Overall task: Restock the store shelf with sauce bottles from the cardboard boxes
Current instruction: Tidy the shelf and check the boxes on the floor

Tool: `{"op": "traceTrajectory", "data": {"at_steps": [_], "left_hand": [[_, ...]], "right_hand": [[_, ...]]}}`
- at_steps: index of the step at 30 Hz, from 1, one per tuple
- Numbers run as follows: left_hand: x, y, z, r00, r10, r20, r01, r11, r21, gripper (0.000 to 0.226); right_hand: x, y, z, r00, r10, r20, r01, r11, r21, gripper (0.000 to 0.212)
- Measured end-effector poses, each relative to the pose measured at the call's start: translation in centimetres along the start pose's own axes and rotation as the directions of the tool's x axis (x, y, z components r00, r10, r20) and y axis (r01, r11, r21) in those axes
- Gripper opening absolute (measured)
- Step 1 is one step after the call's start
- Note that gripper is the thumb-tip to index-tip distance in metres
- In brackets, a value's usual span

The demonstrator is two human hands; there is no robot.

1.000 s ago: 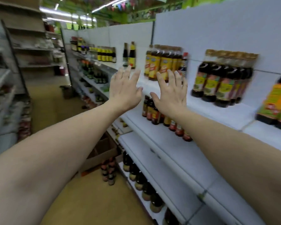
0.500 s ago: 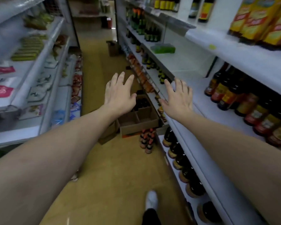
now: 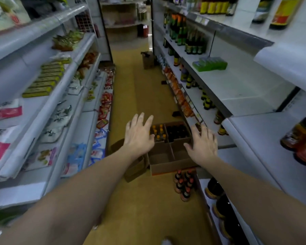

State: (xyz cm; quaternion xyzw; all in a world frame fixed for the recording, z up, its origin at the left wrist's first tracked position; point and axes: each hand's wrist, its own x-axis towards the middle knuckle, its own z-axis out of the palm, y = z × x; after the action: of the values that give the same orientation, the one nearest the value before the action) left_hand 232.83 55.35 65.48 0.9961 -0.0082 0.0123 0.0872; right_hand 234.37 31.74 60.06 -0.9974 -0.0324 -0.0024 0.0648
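While my left hand [image 3: 139, 137] and right hand [image 3: 202, 145] stay spread flat and empty, they now overlap the box [image 3: 170, 167], which lay below them half a second ago. Its far cells, past my hands, hold bottles [image 3: 159, 134]; loose bottles [image 3: 183, 184] stand on the floor [image 3: 140, 200] nearer me, beside the shelf [image 3: 251, 131] on my right.

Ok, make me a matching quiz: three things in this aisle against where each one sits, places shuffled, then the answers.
Things:
1. small orange-capped bottles
2. small red-capped dark bottles
3. flat green pack

Places:
A. on the white right-hand shelf
B. inside the open brown cardboard box
C. standing on the yellow floor

Pairs: 1-B, 2-C, 3-A.
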Motion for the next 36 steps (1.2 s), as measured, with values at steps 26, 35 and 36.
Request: {"op": "traceTrajectory", "data": {"at_steps": [26, 35, 36], "left_hand": [[36.0, -16.6, 9.5, 0.925, 0.191, 0.329, -0.156, 0.979, -0.131, 0.073], [41.1, -15.8, 15.8, 0.87, 0.151, 0.469, -0.107, 0.987, -0.12, 0.071], [41.7, -15.3, 16.6, 0.864, 0.14, 0.483, -0.093, 0.988, -0.12, 0.071]], "right_hand": [[30.0, -11.5, 9.9, 0.915, 0.291, 0.28, -0.31, 0.95, 0.024, 0.074], [34.3, -6.4, 14.3, 0.842, 0.345, 0.415, -0.38, 0.925, 0.002, 0.077], [35.1, -5.5, 15.0, 0.836, 0.344, 0.428, -0.382, 0.924, 0.003, 0.077]]}}
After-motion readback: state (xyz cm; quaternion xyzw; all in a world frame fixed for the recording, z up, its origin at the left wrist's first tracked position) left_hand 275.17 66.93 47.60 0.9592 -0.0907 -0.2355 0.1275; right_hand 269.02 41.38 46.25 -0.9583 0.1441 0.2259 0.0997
